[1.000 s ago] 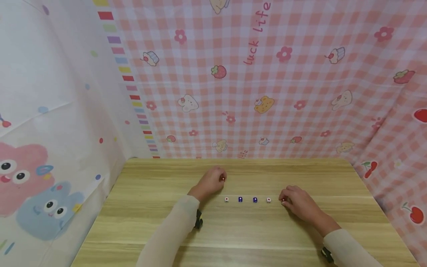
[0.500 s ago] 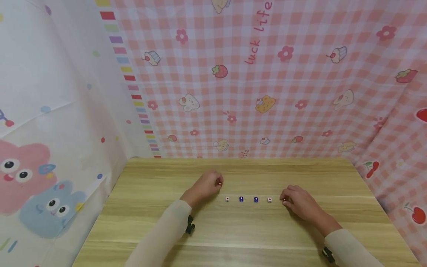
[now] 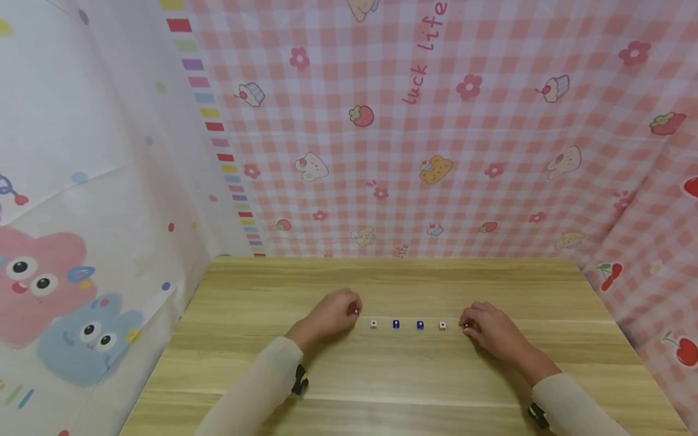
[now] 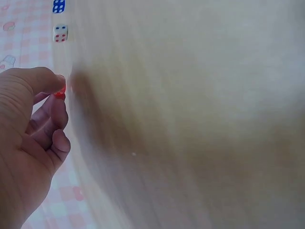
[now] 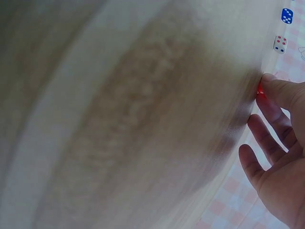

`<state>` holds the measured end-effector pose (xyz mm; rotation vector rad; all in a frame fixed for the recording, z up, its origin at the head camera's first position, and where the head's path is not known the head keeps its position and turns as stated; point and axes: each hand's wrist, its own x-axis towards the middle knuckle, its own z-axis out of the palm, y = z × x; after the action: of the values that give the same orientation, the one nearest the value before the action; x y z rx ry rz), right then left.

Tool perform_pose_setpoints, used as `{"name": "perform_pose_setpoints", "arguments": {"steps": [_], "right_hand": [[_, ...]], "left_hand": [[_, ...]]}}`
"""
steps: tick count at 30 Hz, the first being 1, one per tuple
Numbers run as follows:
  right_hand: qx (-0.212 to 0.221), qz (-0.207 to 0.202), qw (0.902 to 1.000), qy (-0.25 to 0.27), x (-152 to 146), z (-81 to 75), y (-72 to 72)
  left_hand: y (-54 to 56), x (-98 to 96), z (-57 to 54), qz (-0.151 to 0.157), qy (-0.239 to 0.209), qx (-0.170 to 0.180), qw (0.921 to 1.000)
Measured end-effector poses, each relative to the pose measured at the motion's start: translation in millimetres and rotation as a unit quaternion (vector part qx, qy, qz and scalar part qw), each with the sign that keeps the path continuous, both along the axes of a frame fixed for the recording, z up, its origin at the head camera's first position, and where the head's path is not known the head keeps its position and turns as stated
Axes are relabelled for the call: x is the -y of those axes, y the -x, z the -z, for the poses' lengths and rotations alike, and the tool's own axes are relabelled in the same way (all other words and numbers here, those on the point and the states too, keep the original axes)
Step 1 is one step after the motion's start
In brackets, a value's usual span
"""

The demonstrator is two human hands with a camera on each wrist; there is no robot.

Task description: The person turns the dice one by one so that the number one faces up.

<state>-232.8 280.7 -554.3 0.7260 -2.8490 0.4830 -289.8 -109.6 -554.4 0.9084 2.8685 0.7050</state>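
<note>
My left hand (image 3: 331, 313) pinches a red die (image 4: 60, 91) between thumb and forefinger, just left of a row of dice. At the row's other end, my right hand (image 3: 493, 330) has thumb and finger on another red die (image 5: 260, 89), mostly covered by the fingertips. Between the hands lie a white die (image 3: 373, 324), a blue die (image 3: 396, 324), a second blue die (image 3: 420, 325) and a second white die (image 3: 442, 326), spaced apart in a line. Whether the left red die touches the table cannot be made out.
The wooden table (image 3: 382, 375) ends at the back against a pink checked cloth (image 3: 403, 133). A white cloth with cartoon figures (image 3: 131, 200) hangs along the left side. Dark wrist straps show at both cuffs.
My left hand has come nearer and slightly left, carrying its red die down to the row's left end. The right hand stays nearly still; the view has shifted slightly.
</note>
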Motion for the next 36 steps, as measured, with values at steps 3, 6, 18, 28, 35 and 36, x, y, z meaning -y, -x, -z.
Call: {"name": "perform_pose_setpoints", "arguments": {"steps": [3, 6, 18, 28, 35, 36], "right_hand": [[-0.002, -0.002, 1.0, -0.001, 0.4, -0.4, 0.2], [0.0, -0.002, 1.0, 0.0, 0.6, -0.8, 0.2], [-0.001, -0.007, 1.0, 0.005, 1.2, -0.9, 1.1], [-0.015, -0.017, 0.9997, 0.006, 1.2, -1.8, 1.3], [0.005, -0.007, 1.0, 0.002, 1.4, -1.1, -0.2], [0.006, -0.006, 1.0, 0.003, 1.2, -0.9, -0.4]], "left_hand": [[-5.1, 0.2, -0.8, 0.003, 0.007, 0.003, 1.0], [-9.4, 0.1, -1.3, 0.01, 0.007, 0.001, 0.9999], [-18.9, 3.0, 2.1, 0.027, 0.019, -0.017, 0.9993], [-24.3, 4.4, 1.8, 0.029, 0.033, -0.033, 0.9985], [-26.9, 4.9, 3.8, 0.03, 0.026, -0.045, 0.9982], [-27.1, 4.8, 4.2, 0.029, 0.025, -0.044, 0.9983]]}}
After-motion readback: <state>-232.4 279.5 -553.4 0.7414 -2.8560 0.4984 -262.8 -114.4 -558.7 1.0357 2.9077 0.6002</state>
